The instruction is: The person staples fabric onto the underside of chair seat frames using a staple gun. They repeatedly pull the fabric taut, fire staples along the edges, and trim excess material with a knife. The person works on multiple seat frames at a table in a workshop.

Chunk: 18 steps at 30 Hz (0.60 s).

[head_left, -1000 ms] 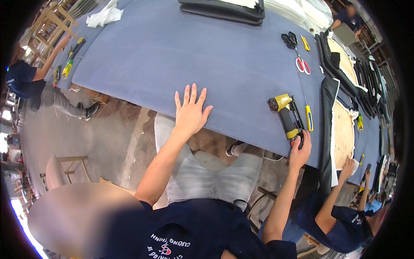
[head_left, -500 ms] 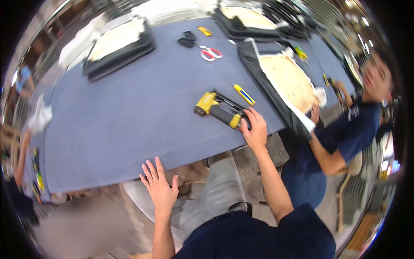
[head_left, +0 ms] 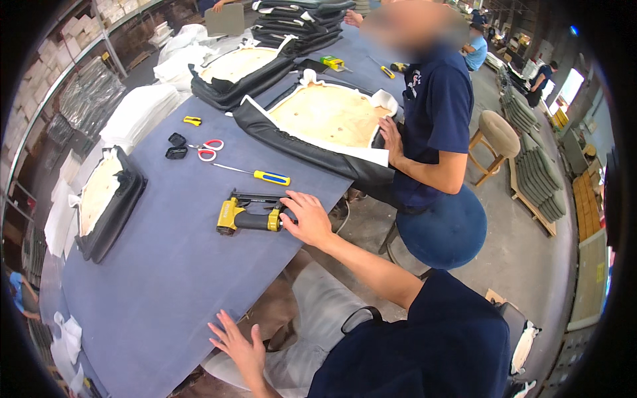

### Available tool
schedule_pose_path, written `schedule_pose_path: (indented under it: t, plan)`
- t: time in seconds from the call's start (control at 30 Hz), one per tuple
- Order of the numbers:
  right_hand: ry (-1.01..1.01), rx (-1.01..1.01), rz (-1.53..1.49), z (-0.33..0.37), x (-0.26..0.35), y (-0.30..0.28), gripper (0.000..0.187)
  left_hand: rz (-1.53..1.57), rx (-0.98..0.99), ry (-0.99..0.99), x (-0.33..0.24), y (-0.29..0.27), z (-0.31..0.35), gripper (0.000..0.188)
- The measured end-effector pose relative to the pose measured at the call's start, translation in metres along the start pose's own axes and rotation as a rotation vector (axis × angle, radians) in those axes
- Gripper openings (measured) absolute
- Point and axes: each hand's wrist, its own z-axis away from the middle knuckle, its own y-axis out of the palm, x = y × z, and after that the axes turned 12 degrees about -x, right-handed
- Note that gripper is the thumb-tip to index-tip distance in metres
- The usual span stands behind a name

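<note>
A yellow and black staple gun (head_left: 257,213) lies on its side on the blue-grey tabletop (head_left: 192,265). My right hand (head_left: 308,219) rests at its rear end with fingers stretched out, touching it rather than gripping it. Over the near table edge, my left hand (head_left: 240,346) is open, its fingers spread and nothing in them. Beyond the staple gun lie a screwdriver with a yellow and blue handle (head_left: 272,178) and red-handled scissors (head_left: 207,150). Two small black pieces (head_left: 176,146) and a yellow utility knife (head_left: 192,121) lie farther back.
A co-worker in a navy shirt (head_left: 434,99) touches a black-covered seat panel (head_left: 318,119) at the right. Another panel (head_left: 106,199) lies far left, beside white sheets (head_left: 142,116). A blue round stool (head_left: 441,225) stands right of the table; black panels (head_left: 298,26) are stacked behind.
My view has swung to the right, so the table and tools appear farther left and turned. Both hands keep nearly the same poses, the right one still at the staple gun.
</note>
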Motion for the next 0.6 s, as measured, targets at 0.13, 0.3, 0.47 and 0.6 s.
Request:
schedule_pose_path:
  t: [0.13,0.3,0.47,0.6]
  plan:
    - [-0.023,0.01,-0.012,-0.005,0.003,-0.004,0.043,-0.061,-0.007,-0.022,-0.004,-0.005,-0.021,0.088]
    - [-0.003,0.01,-0.037,-0.004,0.002,0.001,0.043,0.065,0.0,-0.09,0.003,-0.009,-0.056,0.081]
    - [0.01,0.006,-0.035,-0.003,0.003,-0.004,0.043,-0.013,0.058,-0.065,-0.027,0.014,-0.01,0.085]
    - [0.004,-0.016,-0.052,-0.003,0.004,-0.002,0.042,-0.057,0.074,-0.062,-0.024,0.007,-0.018,0.084]
